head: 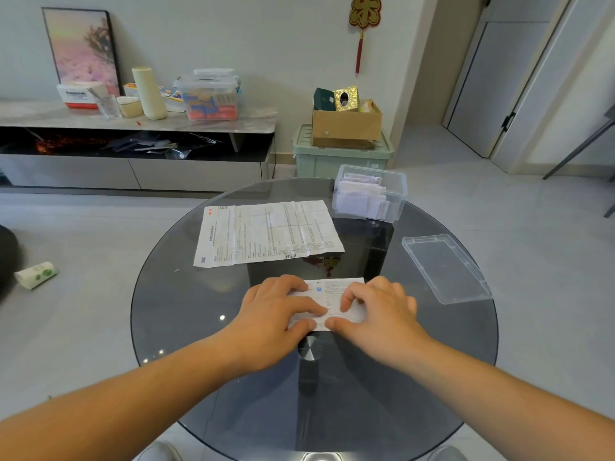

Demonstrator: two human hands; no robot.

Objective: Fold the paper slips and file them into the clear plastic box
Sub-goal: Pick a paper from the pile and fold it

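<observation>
A small folded paper slip (332,296) lies flat on the round glass table (199,311), near its middle. My left hand (276,307) presses on the slip's left half, thumb at its near edge. My right hand (379,309) presses on the right half, its fingers bent down onto the paper. Beyond them a large creased printed sheet (266,232) lies unfolded. The clear plastic box (369,194) stands at the table's far right edge, open, with several folded slips upright inside.
The box's clear lid (446,267) lies on the table's right side. Past the table stand a green bin with a cardboard box (346,124) on it and a low cabinet (133,128) carrying containers. A paper roll (35,274) lies on the floor at left.
</observation>
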